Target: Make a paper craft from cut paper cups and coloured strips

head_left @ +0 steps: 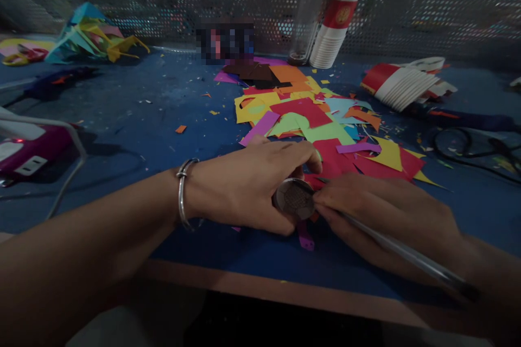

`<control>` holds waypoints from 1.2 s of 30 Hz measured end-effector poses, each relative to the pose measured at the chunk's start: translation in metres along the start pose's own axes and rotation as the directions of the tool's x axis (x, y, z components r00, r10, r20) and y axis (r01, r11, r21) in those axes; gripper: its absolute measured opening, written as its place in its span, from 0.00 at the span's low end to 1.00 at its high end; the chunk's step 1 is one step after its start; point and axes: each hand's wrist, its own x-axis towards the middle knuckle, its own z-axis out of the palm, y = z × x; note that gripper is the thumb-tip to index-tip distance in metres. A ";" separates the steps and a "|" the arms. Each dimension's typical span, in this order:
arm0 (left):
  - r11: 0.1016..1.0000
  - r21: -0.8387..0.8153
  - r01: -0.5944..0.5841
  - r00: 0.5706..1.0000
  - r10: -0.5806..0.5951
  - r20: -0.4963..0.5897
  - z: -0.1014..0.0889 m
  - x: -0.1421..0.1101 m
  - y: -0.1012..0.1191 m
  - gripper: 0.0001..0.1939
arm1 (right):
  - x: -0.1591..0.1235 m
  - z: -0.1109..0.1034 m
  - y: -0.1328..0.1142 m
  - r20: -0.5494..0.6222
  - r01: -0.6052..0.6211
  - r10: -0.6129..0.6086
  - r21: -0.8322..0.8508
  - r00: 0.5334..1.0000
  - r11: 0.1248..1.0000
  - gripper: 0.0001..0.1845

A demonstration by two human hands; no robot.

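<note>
My left hand [244, 181], with a silver bangle at the wrist, curls its thumb and fingers around a small round dark disc [294, 200]. The disc looks like a lid with a thin pale rim; its exact kind I cannot make out. In my right hand [382, 211] is a pen [407, 252] with a clear barrel. Its tip end is at the right edge of the disc, mostly hidden by the fingers. A purple paper strip [306, 238] shows just below the disc. Red paper [334, 154] lies just beyond both hands.
Coloured paper scraps [301, 111] spread beyond my hands. Stacked paper cups [336, 27] and a clear bottle [307, 16] stand behind. At right lie more cups [401, 84] and a corded tool [468, 118]. A purple power strip [36, 154] and glue gun [57, 82] are left.
</note>
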 end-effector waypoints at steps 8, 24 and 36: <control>1.000 -0.015 -0.021 1.000 0.021 -0.010 0.000 0.000 -0.003 0.27 | 0.000 -0.001 -0.004 -0.048 -0.013 0.011 -0.034 0.999 0.999 0.08; 1.000 -0.030 -0.007 1.000 0.007 -0.003 -0.001 0.000 -0.001 0.26 | 0.001 -0.001 -0.003 -0.034 -0.010 0.009 -0.034 0.999 0.999 0.07; 1.000 -0.018 0.001 1.000 -0.001 -0.002 -0.001 0.000 0.000 0.26 | 0.002 0.000 -0.001 -0.025 -0.001 0.000 -0.011 1.000 1.000 0.07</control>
